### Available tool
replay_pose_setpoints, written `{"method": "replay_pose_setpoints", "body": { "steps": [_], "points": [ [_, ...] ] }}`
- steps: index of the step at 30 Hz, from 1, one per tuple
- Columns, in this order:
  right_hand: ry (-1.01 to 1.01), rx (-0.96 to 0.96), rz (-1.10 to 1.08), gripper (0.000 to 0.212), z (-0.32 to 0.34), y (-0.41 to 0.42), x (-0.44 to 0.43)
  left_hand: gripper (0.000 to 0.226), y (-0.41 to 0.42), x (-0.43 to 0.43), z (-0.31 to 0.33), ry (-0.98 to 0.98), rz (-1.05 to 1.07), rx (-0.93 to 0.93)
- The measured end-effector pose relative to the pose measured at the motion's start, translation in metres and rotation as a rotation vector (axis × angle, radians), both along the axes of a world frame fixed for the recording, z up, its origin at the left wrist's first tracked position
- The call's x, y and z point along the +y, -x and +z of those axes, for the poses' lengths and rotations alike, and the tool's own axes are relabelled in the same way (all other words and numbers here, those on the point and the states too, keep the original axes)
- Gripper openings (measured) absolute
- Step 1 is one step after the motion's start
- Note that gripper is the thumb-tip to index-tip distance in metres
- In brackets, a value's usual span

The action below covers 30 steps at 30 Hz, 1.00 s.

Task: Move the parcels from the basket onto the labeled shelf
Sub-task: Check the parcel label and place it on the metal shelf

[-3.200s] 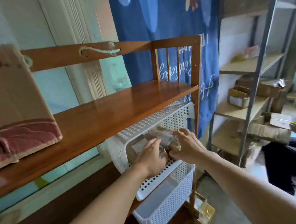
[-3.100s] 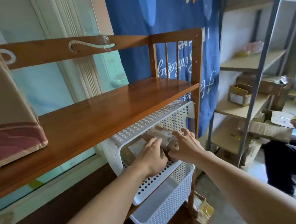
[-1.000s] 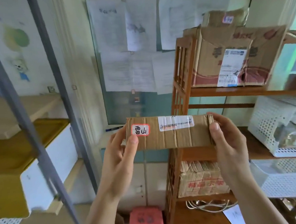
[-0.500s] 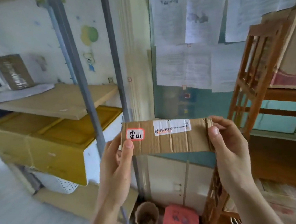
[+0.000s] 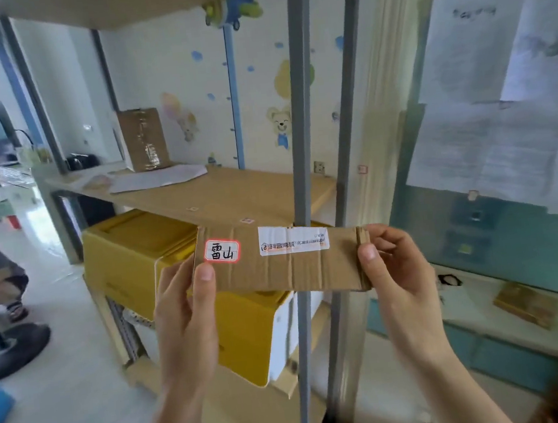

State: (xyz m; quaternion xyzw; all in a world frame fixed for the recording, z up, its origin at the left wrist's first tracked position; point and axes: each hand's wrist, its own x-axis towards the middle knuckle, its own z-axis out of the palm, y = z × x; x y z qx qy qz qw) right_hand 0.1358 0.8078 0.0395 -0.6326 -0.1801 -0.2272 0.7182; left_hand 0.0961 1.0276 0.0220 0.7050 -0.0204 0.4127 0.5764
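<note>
We hold flat cardboard parcel [image 5: 286, 262] mid-frame, left hand [image 5: 184, 310] clamped on one end, right hand [image 5: 398, 278] on other. Red-bordered label [image 5: 222, 250] faces us. Step: carrying, matching label to shelf. Next move likely calls for finding same tag on wooden shelf board [image 5: 234, 192] behind, small stickers [image 5: 247, 220] along its edge. Yellow bin [image 5: 143, 246] below; papers [image 5: 500, 102] on wall, right.

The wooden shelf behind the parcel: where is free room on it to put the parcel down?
The shelf is bare along its front and right part, between the white paper and the grey posts. Its far left end is crowded: a standing box and the paper. Both hands, left and right, hold the parcel.
</note>
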Motion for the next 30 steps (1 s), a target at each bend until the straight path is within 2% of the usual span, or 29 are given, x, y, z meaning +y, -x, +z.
{"method": "replay_pose_setpoints", "body": {
  "steps": [2, 6, 9, 13, 16, 18, 23, 28, 30],
  "points": [
    [0.014, -0.022, -0.018, 0.040, 0.003, -0.021, 0.040, 0.074, -0.029, 0.043, 0.003, -0.013, -0.034, -0.045],
    [0.112, -0.009, -0.122, 0.040, 0.020, -0.064, 0.108, 0.044, -0.100, 0.126, 0.019, -0.175, -0.104, -0.042],
    [0.383, 0.012, -0.338, 0.031, 0.041, -0.099, 0.137, 0.032, -0.168, 0.167, 0.035, -0.245, -0.249, 0.000],
    [0.958, -0.080, -0.719, 0.033, 0.059, -0.142, 0.156, 0.066, -0.243, 0.178, 0.052, -0.559, -0.385, 0.114],
    [1.288, 0.023, -0.889, 0.031, 0.063, -0.159, 0.166, 0.079, -0.275, 0.172, 0.045, -0.774, -0.393, 0.228],
    [1.424, 0.135, -0.939, 0.025, 0.061, -0.166, 0.172, 0.084, -0.292, 0.168, 0.037, -0.824, -0.416, 0.269],
    [1.463, 0.303, -1.023, 0.022, 0.064, -0.179, 0.167, 0.085, -0.312, 0.153, 0.033, -0.849, -0.480, 0.265],
    [1.526, 0.328, -0.992, 0.021, 0.069, -0.178, 0.166, 0.088, -0.318, 0.148, 0.041, -0.902, -0.473, 0.262],
    [1.494, 0.275, -0.984, 0.026, 0.070, -0.174, 0.164, 0.091, -0.308, 0.150, 0.047, -0.885, -0.479, 0.264]
  ]
}}
